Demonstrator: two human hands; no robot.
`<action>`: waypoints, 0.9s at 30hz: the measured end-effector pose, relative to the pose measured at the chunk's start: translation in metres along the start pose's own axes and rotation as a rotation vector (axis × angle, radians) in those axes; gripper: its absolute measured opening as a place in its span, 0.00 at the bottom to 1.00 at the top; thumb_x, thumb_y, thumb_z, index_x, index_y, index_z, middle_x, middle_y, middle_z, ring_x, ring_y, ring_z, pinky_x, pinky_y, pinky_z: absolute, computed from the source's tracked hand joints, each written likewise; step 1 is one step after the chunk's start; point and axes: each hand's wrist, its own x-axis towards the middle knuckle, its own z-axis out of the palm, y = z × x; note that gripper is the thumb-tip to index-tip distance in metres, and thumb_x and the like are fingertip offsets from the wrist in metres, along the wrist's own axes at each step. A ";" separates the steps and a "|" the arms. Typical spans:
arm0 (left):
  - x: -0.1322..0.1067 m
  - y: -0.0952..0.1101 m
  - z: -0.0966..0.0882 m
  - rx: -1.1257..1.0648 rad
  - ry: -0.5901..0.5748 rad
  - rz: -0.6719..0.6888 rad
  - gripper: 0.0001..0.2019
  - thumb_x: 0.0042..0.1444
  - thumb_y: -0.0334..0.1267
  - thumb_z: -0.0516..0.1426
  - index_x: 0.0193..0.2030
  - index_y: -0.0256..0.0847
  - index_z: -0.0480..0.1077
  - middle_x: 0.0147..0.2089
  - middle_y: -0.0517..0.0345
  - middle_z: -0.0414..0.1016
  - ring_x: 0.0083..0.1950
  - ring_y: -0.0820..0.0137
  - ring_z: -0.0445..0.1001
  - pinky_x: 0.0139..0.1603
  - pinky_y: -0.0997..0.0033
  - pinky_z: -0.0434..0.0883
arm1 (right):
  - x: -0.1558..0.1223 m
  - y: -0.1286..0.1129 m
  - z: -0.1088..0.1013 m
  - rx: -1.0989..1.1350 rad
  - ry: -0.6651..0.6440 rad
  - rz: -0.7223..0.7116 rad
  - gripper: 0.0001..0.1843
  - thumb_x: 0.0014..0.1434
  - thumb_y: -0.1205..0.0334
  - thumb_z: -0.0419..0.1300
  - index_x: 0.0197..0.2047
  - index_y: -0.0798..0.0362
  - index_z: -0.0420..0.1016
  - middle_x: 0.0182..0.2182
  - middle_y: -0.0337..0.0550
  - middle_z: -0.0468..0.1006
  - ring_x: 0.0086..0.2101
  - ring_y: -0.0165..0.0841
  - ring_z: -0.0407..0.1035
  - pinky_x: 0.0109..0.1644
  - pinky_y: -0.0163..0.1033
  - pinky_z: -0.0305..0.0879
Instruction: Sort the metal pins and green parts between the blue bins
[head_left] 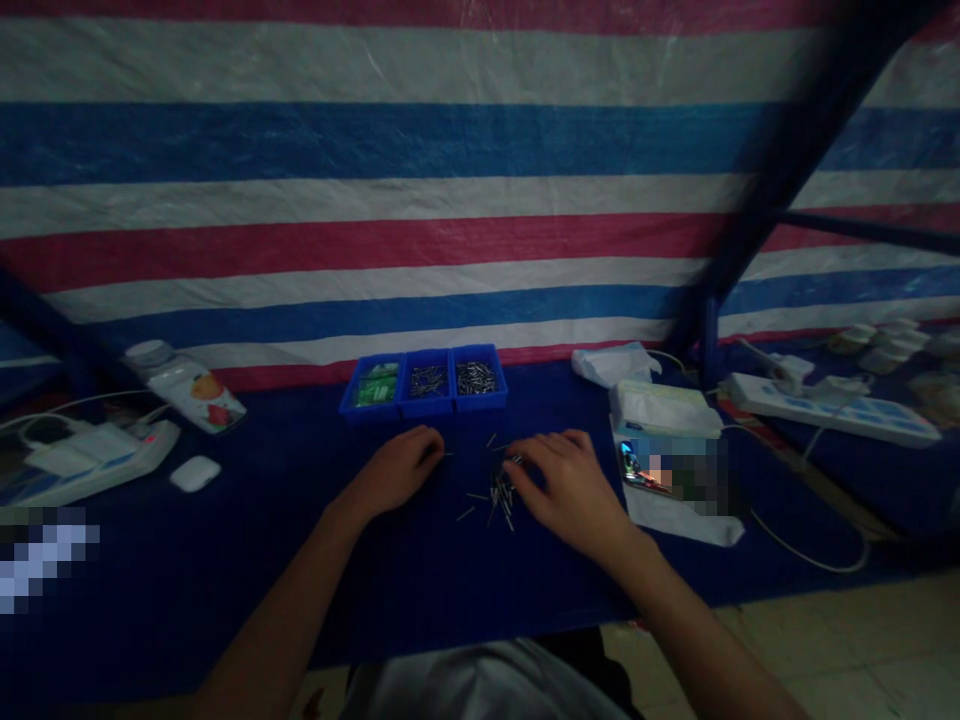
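While our right hand (562, 485), its fingers loosely bent, covered the right edge of the pile of pins (501, 494), our left hand (407, 465) curled nearly together, a lone pin (449, 455) at its tips; we could not tell whether either gripped any. Slim and silvery, the pins lay strewn on the worktop (420, 590) before three blue trays (480, 403).

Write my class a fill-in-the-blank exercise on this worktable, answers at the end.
The table holds a row of ____ blue trays.
Counting from the left, green items lie in the ____ tray.
The ____ hand is at the loose pile of metal pieces.
The fruit-labelled bottle is on the picture's ____ side.
Missing: three; first; right; left.
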 end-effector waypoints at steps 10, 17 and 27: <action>0.002 -0.004 0.004 0.014 0.012 0.015 0.07 0.61 0.36 0.50 0.36 0.43 0.69 0.39 0.57 0.72 0.38 0.65 0.72 0.40 0.66 0.67 | -0.131 0.096 -0.048 -0.450 0.590 0.370 0.10 0.57 0.55 0.54 0.34 0.50 0.73 0.30 0.48 0.78 0.37 0.47 0.71 0.44 0.50 0.60; 0.002 -0.002 0.004 0.004 0.022 0.005 0.07 0.62 0.36 0.50 0.38 0.43 0.69 0.40 0.55 0.74 0.40 0.64 0.72 0.43 0.64 0.67 | -0.141 0.106 -0.046 -0.369 0.670 0.589 0.10 0.52 0.57 0.54 0.36 0.50 0.72 0.33 0.52 0.75 0.40 0.51 0.67 0.40 0.52 0.61; 0.005 0.001 0.006 -0.105 0.125 0.017 0.09 0.60 0.34 0.54 0.45 0.44 0.71 0.41 0.55 0.76 0.40 0.65 0.74 0.43 0.62 0.70 | -0.135 0.098 -0.044 -0.440 0.729 0.531 0.13 0.54 0.59 0.55 0.41 0.53 0.74 0.32 0.53 0.75 0.41 0.53 0.66 0.44 0.56 0.61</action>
